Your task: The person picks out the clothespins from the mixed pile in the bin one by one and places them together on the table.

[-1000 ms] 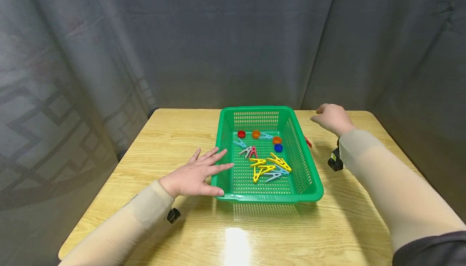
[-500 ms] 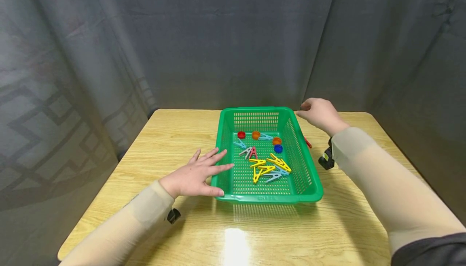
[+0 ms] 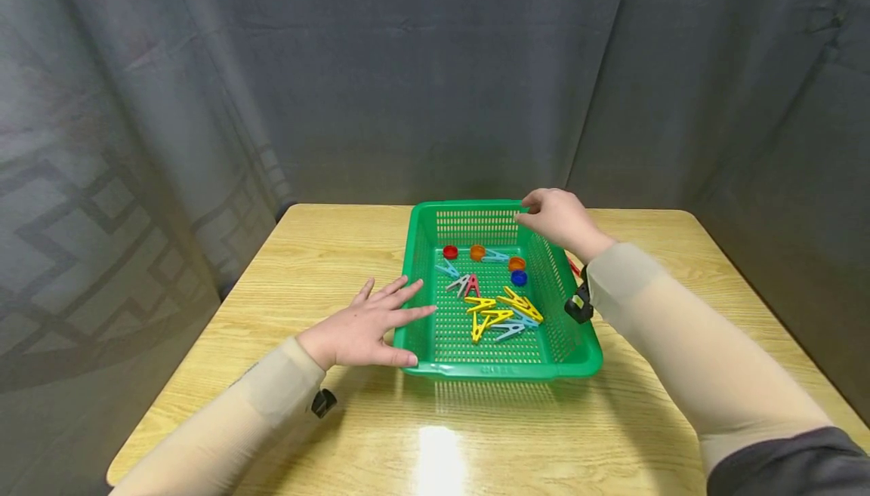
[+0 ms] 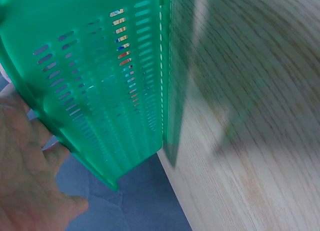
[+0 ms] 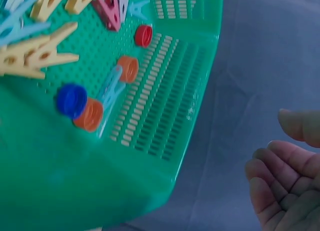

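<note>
A green basket (image 3: 503, 370) stands on the table, holding several yellow clothespins (image 3: 479, 304), several light blue clothespins (image 3: 495, 256), a grey one (image 3: 459, 283) and a pinkish red one (image 3: 473, 283). Bottle caps lie there too: red (image 3: 450, 252), blue (image 3: 519, 278) and two orange ones (image 3: 478, 253). Fingers spread, my left hand (image 3: 370, 328) rests on the basket's left rim; the left wrist view shows its palm against the outside edge. My right hand (image 3: 560, 218) hovers over the far right corner. In the right wrist view its fingers (image 5: 270, 188) are loosely bent, holding nothing.
Outside the basket's right wall lies a small red object (image 3: 574, 268) on the wooden table (image 3: 326, 247), partly hidden by the right wrist. Grey curtains (image 3: 408, 81) hang behind and at both sides of the table.
My right hand has moved left from beside the basket to over its far right corner. The left hand, the basket and its contents stay in place.
</note>
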`<state>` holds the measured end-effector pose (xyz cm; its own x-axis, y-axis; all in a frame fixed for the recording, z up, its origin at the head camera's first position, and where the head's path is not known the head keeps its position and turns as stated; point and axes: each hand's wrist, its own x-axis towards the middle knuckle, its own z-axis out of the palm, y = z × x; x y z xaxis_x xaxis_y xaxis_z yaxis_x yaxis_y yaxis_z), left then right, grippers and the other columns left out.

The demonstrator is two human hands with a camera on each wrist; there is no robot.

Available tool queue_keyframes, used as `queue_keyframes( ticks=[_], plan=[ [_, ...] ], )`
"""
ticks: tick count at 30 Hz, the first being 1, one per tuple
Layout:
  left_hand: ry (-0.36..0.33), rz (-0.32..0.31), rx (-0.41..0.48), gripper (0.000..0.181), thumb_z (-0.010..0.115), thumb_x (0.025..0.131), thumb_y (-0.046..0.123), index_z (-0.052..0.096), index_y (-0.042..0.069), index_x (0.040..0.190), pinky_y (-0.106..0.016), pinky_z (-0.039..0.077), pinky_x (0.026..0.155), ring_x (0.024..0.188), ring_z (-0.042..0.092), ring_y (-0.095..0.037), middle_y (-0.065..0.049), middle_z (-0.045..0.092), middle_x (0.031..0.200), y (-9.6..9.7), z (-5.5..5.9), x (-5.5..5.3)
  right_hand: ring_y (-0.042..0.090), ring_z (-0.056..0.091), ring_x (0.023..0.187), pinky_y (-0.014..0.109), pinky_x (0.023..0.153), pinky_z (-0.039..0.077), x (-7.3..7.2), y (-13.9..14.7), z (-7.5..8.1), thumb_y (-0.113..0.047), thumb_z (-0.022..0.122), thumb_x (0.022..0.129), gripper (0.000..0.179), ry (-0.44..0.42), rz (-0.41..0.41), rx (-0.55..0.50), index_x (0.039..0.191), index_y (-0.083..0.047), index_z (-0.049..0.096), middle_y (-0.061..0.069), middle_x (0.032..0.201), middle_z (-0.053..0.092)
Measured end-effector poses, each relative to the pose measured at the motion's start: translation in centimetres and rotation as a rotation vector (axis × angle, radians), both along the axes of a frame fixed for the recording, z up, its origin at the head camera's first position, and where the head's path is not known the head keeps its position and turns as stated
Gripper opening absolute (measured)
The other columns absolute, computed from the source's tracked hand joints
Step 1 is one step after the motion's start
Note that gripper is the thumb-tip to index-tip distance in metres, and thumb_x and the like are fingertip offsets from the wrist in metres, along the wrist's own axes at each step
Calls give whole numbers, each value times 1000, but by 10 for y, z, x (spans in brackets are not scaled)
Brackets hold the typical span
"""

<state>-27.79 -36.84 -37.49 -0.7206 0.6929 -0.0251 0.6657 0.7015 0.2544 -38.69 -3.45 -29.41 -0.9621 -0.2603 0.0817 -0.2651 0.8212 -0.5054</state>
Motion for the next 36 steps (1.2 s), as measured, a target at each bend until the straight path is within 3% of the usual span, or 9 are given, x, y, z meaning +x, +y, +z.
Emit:
queue_keyframes(
  ticks=[10,22,32,36],
  plan=[
    [0,4,-5,77,53,84,69,29,38,151,-62,-1,110,148,-1,-22,7,1,161,1,0,0,32,59,104,47,89,49,-2,-28,-19,-25,63,94,39,-10,53,7,123,0,61,18,119,62],
    [1,-5,5,77,56,85,66,30,37,151,-64,0,110,148,-1,-22,6,2,161,1,0,-1,30,61,103,45,88,49,-5,-60,-47,-23,65,92,40,-102,94,15,124,1,61,16,119,63],
    [-5,-3,13,77,53,85,69,29,38,151,-64,-1,110,147,-3,-20,7,1,161,1,-2,0,31,60,107,45,88,49,-8,-64,-69,-21,65,92,35,-162,86,15,120,0,64,15,119,63],
    [-9,-4,11,77,51,84,71,29,38,151,-64,-1,109,147,-3,-20,7,1,161,2,-2,-1,29,61,103,44,86,50,-8,-61,-76,-22,66,92,37,-192,84,62,120,1,63,15,118,63]
  ],
)
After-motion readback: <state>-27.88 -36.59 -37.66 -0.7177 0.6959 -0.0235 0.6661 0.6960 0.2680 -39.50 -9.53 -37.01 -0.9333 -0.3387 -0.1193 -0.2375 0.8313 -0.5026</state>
